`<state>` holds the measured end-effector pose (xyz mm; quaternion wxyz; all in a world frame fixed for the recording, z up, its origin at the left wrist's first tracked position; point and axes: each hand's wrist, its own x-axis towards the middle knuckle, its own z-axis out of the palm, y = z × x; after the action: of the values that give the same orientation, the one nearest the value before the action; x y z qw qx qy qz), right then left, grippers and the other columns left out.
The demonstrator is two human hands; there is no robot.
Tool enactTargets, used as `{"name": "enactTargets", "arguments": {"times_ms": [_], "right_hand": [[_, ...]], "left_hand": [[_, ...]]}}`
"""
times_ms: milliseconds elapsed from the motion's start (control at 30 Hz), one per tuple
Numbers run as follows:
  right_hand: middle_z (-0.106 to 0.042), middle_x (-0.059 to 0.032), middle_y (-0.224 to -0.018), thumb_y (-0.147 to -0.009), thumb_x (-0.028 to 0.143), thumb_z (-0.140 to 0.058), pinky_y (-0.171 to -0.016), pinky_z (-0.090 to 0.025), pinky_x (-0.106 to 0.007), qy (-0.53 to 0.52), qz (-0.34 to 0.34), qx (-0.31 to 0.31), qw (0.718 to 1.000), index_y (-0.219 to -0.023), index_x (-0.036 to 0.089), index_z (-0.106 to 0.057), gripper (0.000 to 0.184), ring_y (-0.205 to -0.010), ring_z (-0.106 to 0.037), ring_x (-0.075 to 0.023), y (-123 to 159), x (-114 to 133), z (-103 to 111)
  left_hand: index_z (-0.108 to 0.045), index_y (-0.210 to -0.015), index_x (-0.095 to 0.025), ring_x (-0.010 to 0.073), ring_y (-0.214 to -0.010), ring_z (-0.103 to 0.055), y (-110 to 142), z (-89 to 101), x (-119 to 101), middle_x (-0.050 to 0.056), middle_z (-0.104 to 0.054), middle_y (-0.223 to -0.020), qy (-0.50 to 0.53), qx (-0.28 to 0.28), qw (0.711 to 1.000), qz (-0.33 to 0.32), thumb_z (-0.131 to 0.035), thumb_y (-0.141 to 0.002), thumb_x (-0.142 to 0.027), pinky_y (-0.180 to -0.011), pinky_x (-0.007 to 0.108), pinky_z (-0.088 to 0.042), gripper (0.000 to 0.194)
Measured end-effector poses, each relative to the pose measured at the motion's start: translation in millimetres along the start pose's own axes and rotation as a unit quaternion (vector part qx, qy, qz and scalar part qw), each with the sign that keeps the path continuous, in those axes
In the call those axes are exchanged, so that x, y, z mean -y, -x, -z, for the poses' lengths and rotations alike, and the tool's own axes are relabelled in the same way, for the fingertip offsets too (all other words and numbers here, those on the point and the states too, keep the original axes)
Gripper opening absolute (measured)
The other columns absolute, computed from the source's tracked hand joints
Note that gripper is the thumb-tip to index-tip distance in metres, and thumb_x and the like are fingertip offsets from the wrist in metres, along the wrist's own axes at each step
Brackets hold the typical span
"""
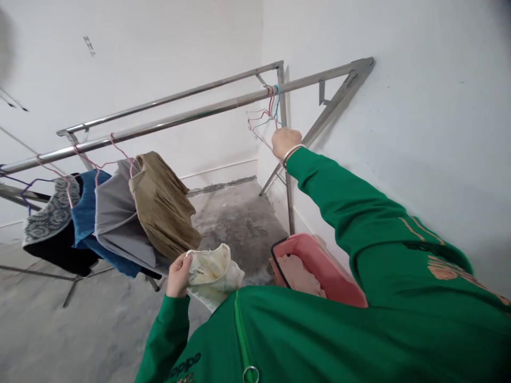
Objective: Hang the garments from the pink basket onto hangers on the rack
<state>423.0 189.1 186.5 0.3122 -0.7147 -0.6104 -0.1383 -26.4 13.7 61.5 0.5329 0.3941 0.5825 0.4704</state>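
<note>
Bare white walls over a grey concrete floor.
The back wall (179, 42) and the right wall (431, 117) meet in a corner; the back one bears a small dark marking (88, 46) high on the left, and the right one a few tiny specks (388, 86). At the left edge, thin dark-tipped strands (16, 101) show against the white, below a blurred grey shadow (5, 40). A pale skirting band (223, 170) runs low along the back, with a rough, darker strip (223, 186) at its foot, and the floor (43, 324) is mottled with darker patches (247, 226) near the corner.
</note>
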Motion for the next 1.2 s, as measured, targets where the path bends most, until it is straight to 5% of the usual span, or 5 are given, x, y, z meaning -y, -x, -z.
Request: {"name": "enactTargets", "arguments": {"times_ms": [400, 633, 800, 967, 1200], "right_hand": [[-0.051, -0.0182, -0.114, -0.09, 0.016, -0.037, -0.09, -0.046, -0.045, -0.004, 0.006, -0.011, 1.0, -0.111, 0.006, -0.054, 0.029, -0.104, -0.056, -0.027, 24.5, 7.8, 38.8], [-0.056, -0.0097, -0.096, -0.089, 0.031, -0.044, -0.084, -0.049, -0.042, -0.269, 0.021, -0.046, 0.962, -0.104, 0.021, -0.052, 0.019, -0.086, -0.057, -0.0209, 149.8, 3.6, 7.4], [-0.058, -0.0018, -0.081, -0.08, 0.037, -0.06, -0.058, -0.045, -0.028, -0.485, -0.081, 0.101, 0.865, -0.113, 0.022, -0.052, 0.037, -0.061, -0.051, -0.0121, 249.2, 42.2, -11.7], [-0.053, 0.0043, -0.063, -0.081, 0.041, -0.061, -0.046, -0.031, -0.021, -0.569, -0.105, 0.291, 0.762, -0.108, 0.016, -0.064, 0.036, -0.047, -0.037, -0.0058, 289.0, 69.8, -1.2], [-0.059, 0.0001, -0.064, -0.088, 0.034, -0.054, -0.061, -0.045, -0.027, -0.505, -0.011, 0.288, 0.813, -0.09, 0.016, -0.072, 0.026, -0.059, -0.052, -0.0104, 292.8, 76.8, 20.2]], "left_hand": [[-0.076, -0.08, -0.011, 0.019, -0.064, -0.065, -15.9, -11.0, 9.9, 0.006, -0.072, -0.068, -0.024, 0.01, 1.0, -0.007, -0.084, -0.039, -0.057, -0.059, 0.026, -0.049, 0.062], [-0.075, -0.076, -0.012, 0.0142, -0.06, -0.061, -26.4, -9.3, -3.6, 0.001, -0.068, -0.062, -0.033, -0.04, 0.997, -0.054, -0.083, -0.044, -0.049, -0.057, 0.023, -0.046, 0.049], [-0.073, -0.077, -0.012, 0.0161, -0.06, -0.063, -38.8, -6.5, -11.9, 0.002, -0.069, -0.062, -0.014, -0.014, 0.998, -0.065, -0.083, -0.047, -0.05, -0.055, 0.024, -0.048, 0.048], [-0.074, -0.08, -0.012, 0.0176, -0.062, -0.065, -42.2, -10.7, -19.5, 0.005, -0.07, -0.063, -0.013, 0.002, 0.998, -0.068, -0.084, -0.049, -0.049, -0.057, 0.025, -0.051, 0.049], [-0.075, -0.089, -0.013, 0.019, -0.074, -0.066, -44.8, -11.0, -13.5, 0.005, -0.073, -0.075, -0.092, 0.038, 0.988, -0.121, -0.079, -0.057, -0.054, -0.07, 0.028, -0.053, 0.052]]}}
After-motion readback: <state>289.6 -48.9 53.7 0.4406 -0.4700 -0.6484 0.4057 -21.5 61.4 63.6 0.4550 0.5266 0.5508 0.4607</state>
